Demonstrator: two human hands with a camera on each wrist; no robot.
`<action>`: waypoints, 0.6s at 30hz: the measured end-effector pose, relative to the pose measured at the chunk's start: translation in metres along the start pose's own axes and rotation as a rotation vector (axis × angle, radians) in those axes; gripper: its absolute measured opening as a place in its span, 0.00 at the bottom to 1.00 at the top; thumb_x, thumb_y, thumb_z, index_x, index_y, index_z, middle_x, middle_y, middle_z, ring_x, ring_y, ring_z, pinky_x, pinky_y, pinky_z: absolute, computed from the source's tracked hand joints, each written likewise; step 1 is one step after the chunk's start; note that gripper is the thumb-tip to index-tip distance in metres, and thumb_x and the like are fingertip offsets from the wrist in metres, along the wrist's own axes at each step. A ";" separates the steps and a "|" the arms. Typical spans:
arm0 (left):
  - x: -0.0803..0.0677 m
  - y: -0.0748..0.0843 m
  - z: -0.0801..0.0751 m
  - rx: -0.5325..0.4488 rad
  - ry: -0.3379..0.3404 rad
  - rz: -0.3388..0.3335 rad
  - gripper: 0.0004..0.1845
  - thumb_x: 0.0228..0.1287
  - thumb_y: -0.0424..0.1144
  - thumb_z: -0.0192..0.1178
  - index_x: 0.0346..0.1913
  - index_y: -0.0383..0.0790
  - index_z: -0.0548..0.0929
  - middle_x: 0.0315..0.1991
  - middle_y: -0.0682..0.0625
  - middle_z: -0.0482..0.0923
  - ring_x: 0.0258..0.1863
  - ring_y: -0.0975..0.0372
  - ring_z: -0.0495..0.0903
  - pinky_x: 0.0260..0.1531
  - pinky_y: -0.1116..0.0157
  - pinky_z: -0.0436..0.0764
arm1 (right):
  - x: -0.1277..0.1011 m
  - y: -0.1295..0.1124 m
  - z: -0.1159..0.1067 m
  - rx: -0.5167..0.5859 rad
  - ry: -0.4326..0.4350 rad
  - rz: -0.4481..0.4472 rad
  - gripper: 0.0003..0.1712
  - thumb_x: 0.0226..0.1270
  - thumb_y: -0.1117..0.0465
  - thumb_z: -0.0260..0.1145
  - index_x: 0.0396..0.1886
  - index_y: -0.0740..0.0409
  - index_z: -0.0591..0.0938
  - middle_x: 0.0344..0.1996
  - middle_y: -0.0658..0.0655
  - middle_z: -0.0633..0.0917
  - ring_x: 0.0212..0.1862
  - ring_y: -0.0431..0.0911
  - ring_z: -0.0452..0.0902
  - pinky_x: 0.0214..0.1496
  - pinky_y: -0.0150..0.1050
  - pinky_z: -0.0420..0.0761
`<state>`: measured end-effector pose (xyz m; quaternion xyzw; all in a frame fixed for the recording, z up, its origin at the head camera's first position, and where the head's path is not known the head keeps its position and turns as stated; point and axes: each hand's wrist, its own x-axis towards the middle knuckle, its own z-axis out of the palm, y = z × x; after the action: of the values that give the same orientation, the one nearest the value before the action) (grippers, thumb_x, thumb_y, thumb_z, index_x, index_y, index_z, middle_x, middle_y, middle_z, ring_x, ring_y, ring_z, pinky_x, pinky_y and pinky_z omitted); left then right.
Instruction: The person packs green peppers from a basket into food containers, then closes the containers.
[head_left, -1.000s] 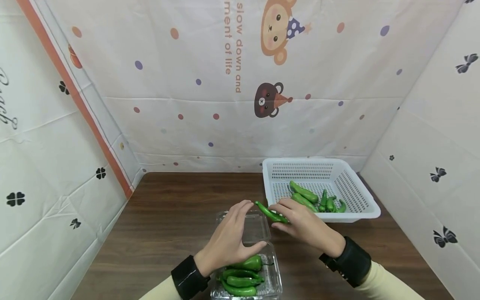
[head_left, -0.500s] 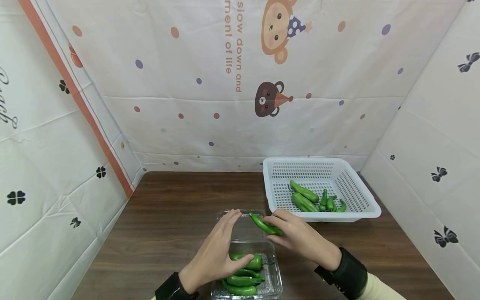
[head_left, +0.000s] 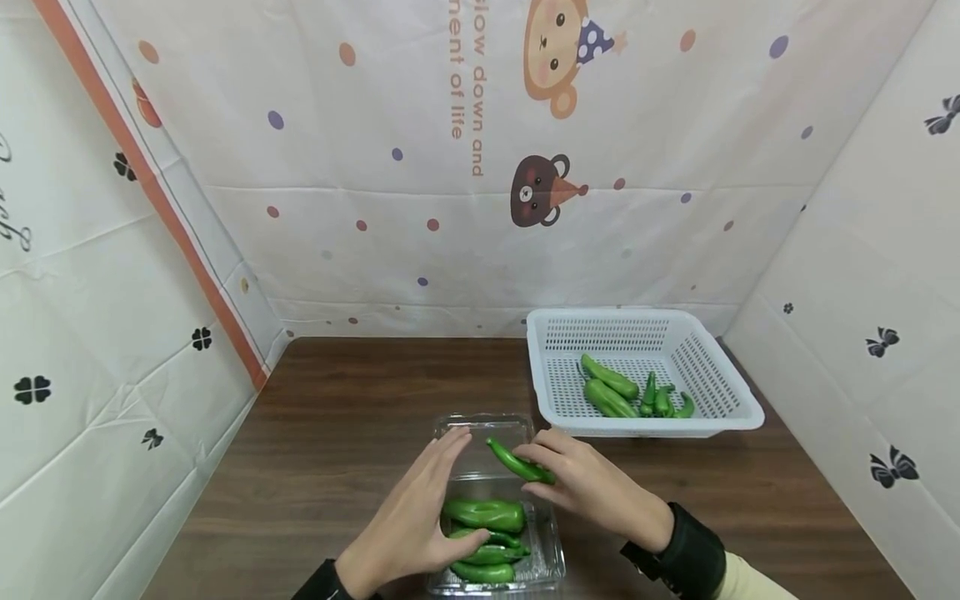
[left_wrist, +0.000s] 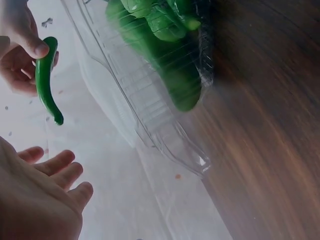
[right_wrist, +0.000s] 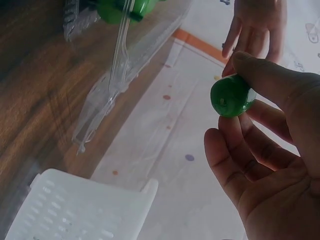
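Note:
A clear plastic clamshell box [head_left: 551, 567] sits near the table's front edge with several green peppers [head_left: 483, 515] in it; its lid [head_left: 487, 433] lies open toward the back. My right hand [head_left: 581, 479] pinches a slim green pepper [head_left: 517, 462] just above the box. The same green pepper [left_wrist: 44, 82] [right_wrist: 231, 96] shows in both wrist views, held between thumb and fingers. My left hand [head_left: 416, 512] is open with straight fingers at the box's left side, its palm [left_wrist: 35, 200] facing the pepper.
A white perforated basket [head_left: 720, 417] at the back right holds several more green peppers [head_left: 626, 392]. The brown wooden table [head_left: 337, 433] is closed in by patterned cloth walls at the back and both sides.
Both hands have moved toward me and down. The right hand brought the slim pepper from beside the basket to over the box. The left hand slid back, uncovering the peppers in the box.

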<state>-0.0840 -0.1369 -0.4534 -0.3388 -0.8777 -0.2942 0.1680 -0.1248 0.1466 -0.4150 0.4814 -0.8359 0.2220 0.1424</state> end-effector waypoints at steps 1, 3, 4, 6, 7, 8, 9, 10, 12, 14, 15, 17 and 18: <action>-0.001 0.000 -0.001 0.001 -0.002 0.002 0.61 0.52 0.60 0.75 0.82 0.41 0.52 0.80 0.49 0.56 0.78 0.50 0.59 0.73 0.45 0.65 | 0.000 -0.001 0.000 0.000 0.001 -0.002 0.28 0.56 0.60 0.82 0.56 0.56 0.83 0.42 0.49 0.79 0.38 0.36 0.74 0.37 0.26 0.76; -0.003 -0.001 -0.002 0.007 -0.003 0.006 0.61 0.52 0.61 0.75 0.82 0.40 0.53 0.80 0.49 0.56 0.78 0.51 0.59 0.73 0.46 0.65 | 0.000 -0.002 0.001 0.010 -0.004 0.000 0.28 0.57 0.59 0.81 0.57 0.56 0.82 0.42 0.48 0.80 0.39 0.36 0.74 0.37 0.26 0.75; -0.004 -0.001 -0.002 0.012 -0.003 0.007 0.62 0.51 0.61 0.75 0.82 0.40 0.53 0.80 0.49 0.56 0.78 0.52 0.58 0.73 0.47 0.66 | 0.000 -0.003 0.001 0.016 -0.008 0.000 0.28 0.57 0.59 0.81 0.57 0.56 0.82 0.42 0.48 0.80 0.39 0.36 0.74 0.37 0.26 0.75; -0.006 -0.001 -0.003 0.011 -0.003 0.008 0.62 0.50 0.60 0.76 0.82 0.39 0.53 0.80 0.48 0.57 0.78 0.52 0.59 0.73 0.47 0.66 | 0.001 -0.004 0.002 0.032 -0.015 0.002 0.27 0.58 0.59 0.80 0.57 0.55 0.82 0.42 0.48 0.80 0.38 0.35 0.73 0.37 0.25 0.75; -0.007 -0.001 -0.003 0.010 -0.009 0.002 0.62 0.50 0.60 0.76 0.82 0.40 0.53 0.80 0.49 0.57 0.78 0.53 0.58 0.73 0.47 0.66 | 0.001 -0.004 0.002 0.037 -0.018 0.004 0.27 0.59 0.59 0.80 0.58 0.55 0.82 0.42 0.48 0.80 0.38 0.35 0.73 0.37 0.25 0.75; -0.007 -0.001 -0.003 0.010 -0.014 -0.002 0.63 0.50 0.60 0.76 0.82 0.40 0.53 0.80 0.49 0.56 0.78 0.53 0.58 0.73 0.48 0.65 | 0.001 -0.005 0.002 0.043 -0.020 0.006 0.27 0.59 0.59 0.80 0.58 0.55 0.82 0.42 0.48 0.80 0.38 0.35 0.73 0.37 0.25 0.74; -0.008 -0.001 -0.004 0.009 -0.022 -0.006 0.63 0.50 0.61 0.76 0.82 0.40 0.52 0.80 0.49 0.56 0.79 0.54 0.58 0.74 0.48 0.65 | 0.001 -0.005 0.002 0.048 -0.021 0.007 0.27 0.59 0.59 0.80 0.58 0.55 0.82 0.42 0.47 0.79 0.38 0.35 0.73 0.36 0.25 0.74; -0.009 -0.001 -0.004 0.009 -0.029 -0.013 0.63 0.50 0.61 0.76 0.82 0.40 0.51 0.81 0.49 0.55 0.79 0.54 0.57 0.74 0.48 0.64 | 0.001 -0.006 0.002 0.050 -0.021 0.007 0.27 0.59 0.59 0.80 0.58 0.55 0.82 0.42 0.47 0.79 0.37 0.34 0.72 0.36 0.24 0.74; -0.010 -0.001 -0.005 0.008 -0.040 -0.026 0.64 0.50 0.61 0.76 0.83 0.41 0.50 0.81 0.50 0.54 0.79 0.54 0.57 0.74 0.49 0.64 | 0.002 -0.007 0.002 0.054 -0.020 0.005 0.27 0.59 0.59 0.80 0.58 0.55 0.82 0.42 0.47 0.79 0.37 0.34 0.71 0.36 0.24 0.73; -0.011 -0.001 -0.005 0.016 -0.047 -0.035 0.65 0.49 0.61 0.77 0.83 0.41 0.50 0.81 0.50 0.54 0.78 0.53 0.58 0.73 0.49 0.66 | 0.003 -0.008 0.003 0.052 -0.017 -0.003 0.26 0.59 0.59 0.80 0.57 0.55 0.82 0.41 0.47 0.78 0.36 0.34 0.71 0.35 0.23 0.72; -0.012 -0.001 -0.006 0.021 -0.049 -0.038 0.65 0.49 0.61 0.77 0.83 0.41 0.50 0.81 0.49 0.55 0.78 0.52 0.58 0.73 0.49 0.66 | 0.003 -0.009 0.003 0.050 -0.016 -0.009 0.27 0.59 0.59 0.80 0.58 0.55 0.82 0.41 0.47 0.78 0.36 0.34 0.71 0.35 0.23 0.72; -0.013 -0.002 -0.005 0.027 -0.046 -0.033 0.65 0.49 0.62 0.76 0.82 0.39 0.51 0.81 0.48 0.56 0.78 0.51 0.59 0.72 0.49 0.67 | 0.003 -0.010 0.004 0.048 -0.015 -0.019 0.27 0.59 0.59 0.79 0.58 0.55 0.82 0.42 0.47 0.79 0.37 0.34 0.71 0.37 0.22 0.72; -0.014 -0.002 -0.005 0.033 -0.044 -0.029 0.65 0.50 0.63 0.76 0.82 0.38 0.52 0.80 0.48 0.56 0.77 0.50 0.60 0.72 0.49 0.67 | 0.004 -0.011 0.004 0.048 -0.014 -0.025 0.27 0.59 0.59 0.79 0.58 0.55 0.82 0.42 0.47 0.79 0.37 0.34 0.72 0.38 0.22 0.71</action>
<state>-0.0746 -0.1486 -0.4572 -0.3297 -0.8907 -0.2747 0.1499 -0.1170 0.1367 -0.4143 0.4968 -0.8251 0.2368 0.1275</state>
